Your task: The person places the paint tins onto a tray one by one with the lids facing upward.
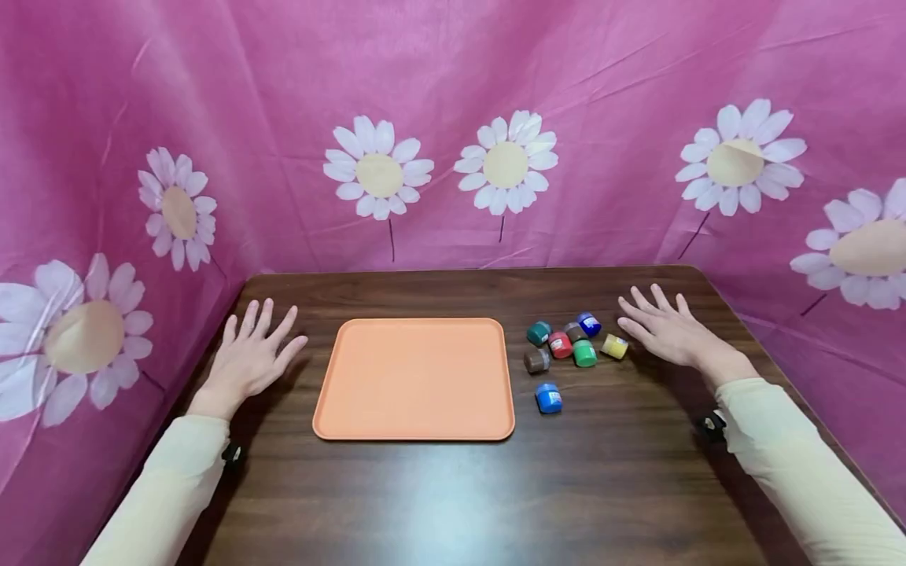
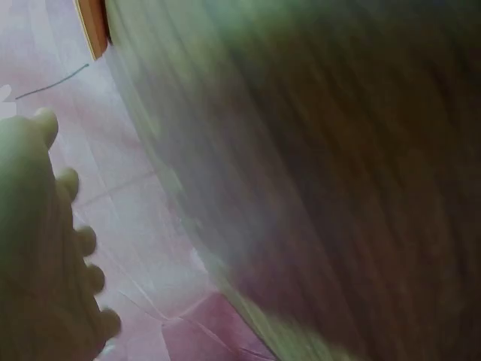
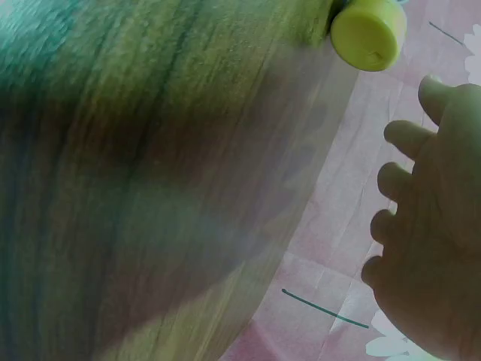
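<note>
My left hand (image 1: 248, 360) hovers palm down over the table's left side, its fingers spread and holding nothing. To its right lies an orange rectangular tray (image 1: 414, 381) with a low rim and a bare surface. On the far side, my right hand (image 1: 668, 332) is also palm down with fingers spread, nearest the yellow paint jar (image 1: 614, 347). Left of that jar is a loose cluster of small jars: dark green (image 1: 539, 333), red (image 1: 560, 345), green (image 1: 584, 354), dark blue (image 1: 589, 324) and two brown ones (image 1: 536, 361). A bright blue jar (image 1: 548, 398) lies apart, nearer me.
The dark wood table (image 1: 453, 503) ends at a back edge against a pink curtain (image 1: 439, 63) printed with white daisies. The curtain also hangs along both sides, close to my hands. A black wrist camera (image 1: 711, 425) sits under the right cuff.
</note>
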`<state>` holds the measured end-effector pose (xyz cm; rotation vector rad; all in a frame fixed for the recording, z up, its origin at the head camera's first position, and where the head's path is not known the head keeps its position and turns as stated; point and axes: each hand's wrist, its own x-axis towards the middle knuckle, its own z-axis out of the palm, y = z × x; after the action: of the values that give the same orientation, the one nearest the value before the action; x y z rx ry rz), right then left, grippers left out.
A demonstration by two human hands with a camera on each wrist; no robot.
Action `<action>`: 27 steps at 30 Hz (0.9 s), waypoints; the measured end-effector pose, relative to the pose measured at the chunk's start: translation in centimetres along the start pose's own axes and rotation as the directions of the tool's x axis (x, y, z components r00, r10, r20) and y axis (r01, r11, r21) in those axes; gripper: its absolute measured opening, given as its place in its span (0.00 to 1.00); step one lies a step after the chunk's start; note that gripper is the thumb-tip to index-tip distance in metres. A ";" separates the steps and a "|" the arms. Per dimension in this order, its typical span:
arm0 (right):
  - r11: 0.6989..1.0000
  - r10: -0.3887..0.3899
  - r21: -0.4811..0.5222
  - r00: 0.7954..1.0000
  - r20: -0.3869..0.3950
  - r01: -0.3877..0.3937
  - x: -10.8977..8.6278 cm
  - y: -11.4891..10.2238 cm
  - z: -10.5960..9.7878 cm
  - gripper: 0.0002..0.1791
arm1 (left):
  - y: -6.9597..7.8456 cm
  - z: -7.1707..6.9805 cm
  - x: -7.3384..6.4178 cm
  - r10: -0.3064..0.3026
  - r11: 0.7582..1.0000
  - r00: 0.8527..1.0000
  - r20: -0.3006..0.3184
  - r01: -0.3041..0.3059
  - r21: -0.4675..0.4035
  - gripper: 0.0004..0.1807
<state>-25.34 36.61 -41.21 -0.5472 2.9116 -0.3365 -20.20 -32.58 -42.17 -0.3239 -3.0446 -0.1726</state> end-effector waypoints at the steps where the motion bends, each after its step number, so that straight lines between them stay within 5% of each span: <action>1: 0.999 -0.007 0.037 1.000 0.005 0.007 0.1 0.0 -0.1 0.38 | 0.1 -0.1 0.0 -0.018 1.000 1.000 -0.006 0.019 0.007 0.41; 6: 0.980 -0.035 0.198 0.999 0.033 0.028 0.1 0.6 -0.4 0.40 | 0.6 -0.4 0.2 -0.069 0.997 0.997 -0.026 0.070 0.032 0.47; 12: 0.971 -0.106 0.219 0.994 0.009 0.101 0.2 0.6 -0.4 0.53 | 1.0 -0.6 0.2 -0.072 0.997 0.997 0.014 0.072 -0.002 0.48; 20: 0.937 -0.129 0.329 0.992 0.010 0.118 0.2 0.5 0.1 0.56 | 2.2 -0.5 1.1 0.052 0.992 0.996 0.077 -0.042 -0.123 0.45; 27: 0.910 -0.159 0.386 0.987 -0.016 0.153 0.4 0.4 0.5 0.52 | 2.7 -0.5 2.0 0.135 0.933 0.983 0.124 -0.084 -0.350 0.47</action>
<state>-25.72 36.73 -41.87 -0.7095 2.6813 -0.8992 -21.57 -29.60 -41.25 -0.5501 -3.1171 -0.7090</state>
